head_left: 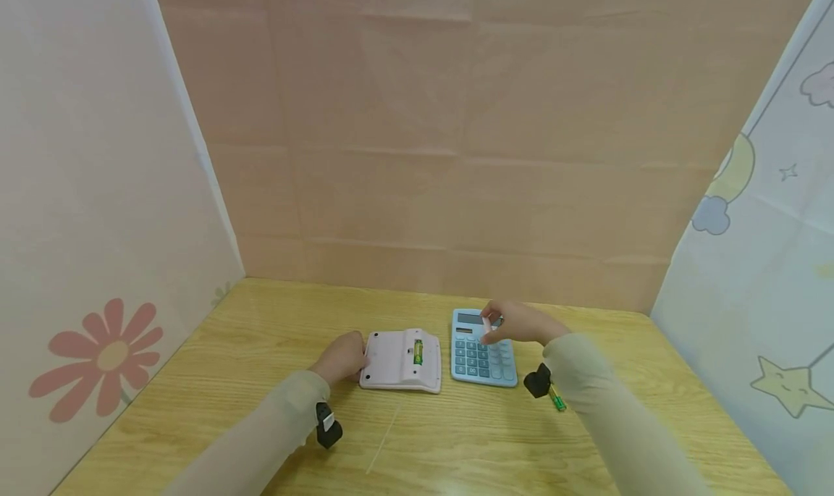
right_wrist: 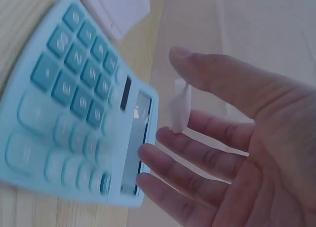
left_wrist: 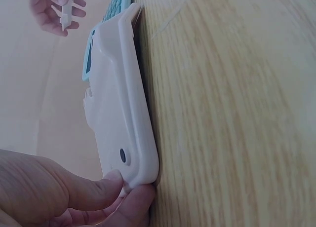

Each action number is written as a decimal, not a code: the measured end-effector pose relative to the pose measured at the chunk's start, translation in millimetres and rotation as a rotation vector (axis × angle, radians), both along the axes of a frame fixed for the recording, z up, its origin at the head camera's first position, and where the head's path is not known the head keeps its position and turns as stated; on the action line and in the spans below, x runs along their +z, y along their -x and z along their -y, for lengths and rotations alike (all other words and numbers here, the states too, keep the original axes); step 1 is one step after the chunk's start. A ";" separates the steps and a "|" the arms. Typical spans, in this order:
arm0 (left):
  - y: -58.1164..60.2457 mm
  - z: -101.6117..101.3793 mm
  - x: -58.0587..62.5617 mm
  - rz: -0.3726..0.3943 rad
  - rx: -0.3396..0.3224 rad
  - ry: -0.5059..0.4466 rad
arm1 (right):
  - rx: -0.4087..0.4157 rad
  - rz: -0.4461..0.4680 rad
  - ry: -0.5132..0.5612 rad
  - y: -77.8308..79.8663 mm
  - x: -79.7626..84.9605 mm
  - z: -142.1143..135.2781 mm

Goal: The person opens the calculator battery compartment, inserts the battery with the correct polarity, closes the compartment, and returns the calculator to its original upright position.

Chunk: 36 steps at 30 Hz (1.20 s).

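A pale pink calculator (head_left: pixel 386 358) lies face down, with a green battery (head_left: pixel 418 351) showing in its open battery slot. My left hand (head_left: pixel 343 357) pinches its near left corner between thumb and fingers, close to a black rubber foot (left_wrist: pixel 123 155). Over the top part of a light blue calculator (head_left: pixel 466 366), my right hand (head_left: pixel 521 324) holds a small pale battery cover (right_wrist: pixel 180 107) between thumb and fingers. That blue calculator rests face up beside the pink one, its screen partly hidden by the hand in the head view.
Another green battery (head_left: pixel 557 400) lies on the wooden table (head_left: pixel 456 445) by the right wrist, partly behind its black wrist camera (head_left: pixel 537 381). A brown backdrop (head_left: pixel 404 156) rises at the table's back edge, and patterned sheets (head_left: pixel 98 192) flank both sides.
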<state>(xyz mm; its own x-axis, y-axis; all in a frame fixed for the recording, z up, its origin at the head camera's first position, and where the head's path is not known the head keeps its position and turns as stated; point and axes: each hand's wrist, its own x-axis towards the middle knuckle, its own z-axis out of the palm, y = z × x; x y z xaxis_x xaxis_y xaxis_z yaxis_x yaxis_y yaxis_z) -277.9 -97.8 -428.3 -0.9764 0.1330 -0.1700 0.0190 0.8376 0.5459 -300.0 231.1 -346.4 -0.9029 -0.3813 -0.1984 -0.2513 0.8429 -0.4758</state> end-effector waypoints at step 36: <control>-4.2 -5.2 5.3 0.027 0.022 -0.014 | 0.088 -0.009 0.159 -12.8 -41.3 100.9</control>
